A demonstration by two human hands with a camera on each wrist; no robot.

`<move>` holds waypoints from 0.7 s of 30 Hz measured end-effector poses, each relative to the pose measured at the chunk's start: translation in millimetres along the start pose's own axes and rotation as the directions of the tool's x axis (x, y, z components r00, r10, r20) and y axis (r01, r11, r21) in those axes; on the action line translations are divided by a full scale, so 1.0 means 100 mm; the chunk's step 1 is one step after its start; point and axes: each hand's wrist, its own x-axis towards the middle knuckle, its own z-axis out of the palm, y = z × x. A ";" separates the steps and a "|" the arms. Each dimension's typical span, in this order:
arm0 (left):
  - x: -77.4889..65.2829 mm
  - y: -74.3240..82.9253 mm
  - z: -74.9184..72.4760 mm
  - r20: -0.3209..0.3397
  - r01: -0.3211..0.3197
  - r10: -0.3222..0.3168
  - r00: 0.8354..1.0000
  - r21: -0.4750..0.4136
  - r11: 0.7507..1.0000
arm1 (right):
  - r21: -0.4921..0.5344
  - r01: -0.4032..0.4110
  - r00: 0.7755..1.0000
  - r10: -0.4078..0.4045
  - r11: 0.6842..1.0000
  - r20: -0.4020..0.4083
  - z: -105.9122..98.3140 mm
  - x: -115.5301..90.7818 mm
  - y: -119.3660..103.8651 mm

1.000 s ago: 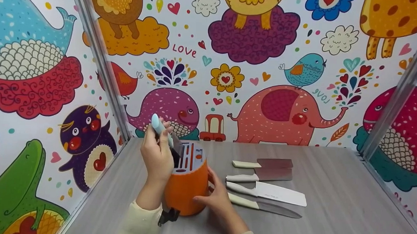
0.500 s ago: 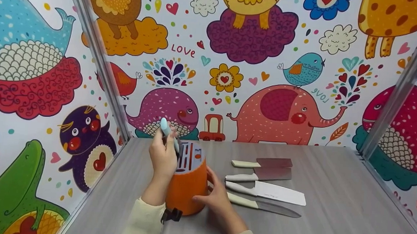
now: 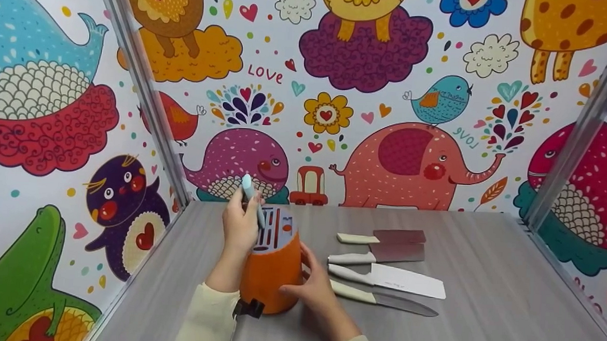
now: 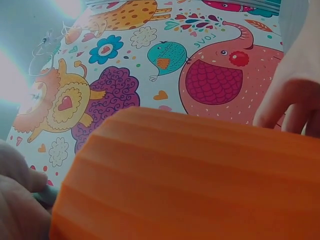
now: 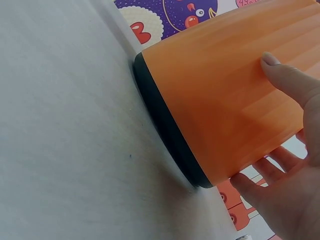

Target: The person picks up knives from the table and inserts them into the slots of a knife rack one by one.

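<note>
An orange knife block with a slotted grey top stands upright on the table. My left hand grips the light blue handle of a knife at the block's left side. The knife tilts, its handle just over the slots and its blade out of sight. My right hand holds the block's right side, thumb on the front and fingers spread behind. In the right wrist view that hand wraps the orange wall of the block above its dark base. The left wrist view shows mostly the block's wall.
On the grey table, right of the block, lie several pale-handled knives: a dark-bladed cleaver, another below it, a white-bladed cleaver and a long pointed knife. Patterned walls enclose the table.
My left hand has shifted right and slightly down with the knife, and the dark blade seen earlier has gone out of sight at the block's top. The right hand and block keep their place.
</note>
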 end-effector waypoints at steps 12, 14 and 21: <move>0.08 0.00 -0.01 -0.005 0.036 -0.036 0.999 0.017 0.999 | 0.022 -0.027 1.000 0.027 0.999 -0.001 -0.01 0.01 0.00; 0.06 0.00 -0.01 -0.011 0.041 -0.041 0.999 -0.005 0.999 | 0.014 -0.023 1.000 0.023 1.000 -0.004 -0.01 0.02 0.00; -0.23 -0.08 0.00 -0.160 -0.079 0.086 0.983 0.052 0.996 | -0.014 0.032 0.999 -0.032 0.999 0.001 0.00 0.02 0.03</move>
